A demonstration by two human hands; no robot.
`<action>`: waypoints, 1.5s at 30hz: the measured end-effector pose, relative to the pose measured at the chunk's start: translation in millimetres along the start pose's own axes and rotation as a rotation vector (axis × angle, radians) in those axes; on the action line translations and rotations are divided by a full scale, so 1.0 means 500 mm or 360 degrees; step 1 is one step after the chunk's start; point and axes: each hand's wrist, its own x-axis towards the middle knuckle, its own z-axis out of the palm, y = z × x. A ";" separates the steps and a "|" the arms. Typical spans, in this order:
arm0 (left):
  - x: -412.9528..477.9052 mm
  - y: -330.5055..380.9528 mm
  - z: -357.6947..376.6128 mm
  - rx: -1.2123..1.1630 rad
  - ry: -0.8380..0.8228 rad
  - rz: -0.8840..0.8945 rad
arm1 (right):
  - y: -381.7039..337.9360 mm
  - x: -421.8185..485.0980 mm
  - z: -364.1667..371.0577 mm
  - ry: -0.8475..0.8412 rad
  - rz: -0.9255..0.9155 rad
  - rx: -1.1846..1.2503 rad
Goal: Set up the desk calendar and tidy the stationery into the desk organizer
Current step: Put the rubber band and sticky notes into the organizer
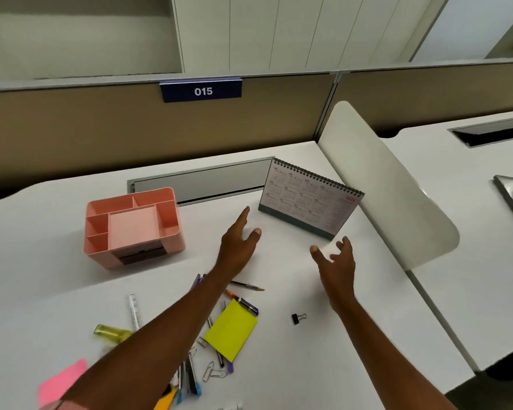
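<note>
The calendar point(308, 199) stands upright near the far right corner of the worktop point(279, 365), just beside the white divider point(382, 187), its year page facing the person. Both hands reach toward it and hold nothing. The left hand point(237, 241) hovers off the calendar's left end, fingers point(242, 217) straight and spread. The right hand point(335, 258) is just in front of its near right corner, fingers point(345, 245) loosely curved and apart; whether they touch the calendar I cannot tell.

The pink organizer point(131, 226) sits toward the far left, its compartments showing nothing inside. Stationery lies scattered along the near edge: a yellow pad point(231, 329), a binder clip point(298, 318) to its right, a pencil point(246, 286), a white pen point(134, 312), a highlighter point(112, 332), paper clips point(211, 371) and pink notes point(61, 383) at the near left.
</note>
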 end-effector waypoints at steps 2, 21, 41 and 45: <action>-0.046 0.002 0.005 0.0021 0.0034 0.0051 | -0.004 -0.046 0.017 -0.0068 -0.0030 0.0017; -0.384 -0.122 -0.051 0.0786 0.0254 -0.0092 | 0.064 -0.355 0.119 -0.0826 -0.0593 -0.0531; -0.374 -0.098 -0.070 0.0435 0.0332 -0.0304 | 0.085 -0.369 0.107 -0.0674 -0.0629 -0.0436; -0.374 -0.076 -0.109 0.0149 0.0400 -0.0245 | 0.029 -0.349 0.100 -0.0487 -0.0520 -0.0094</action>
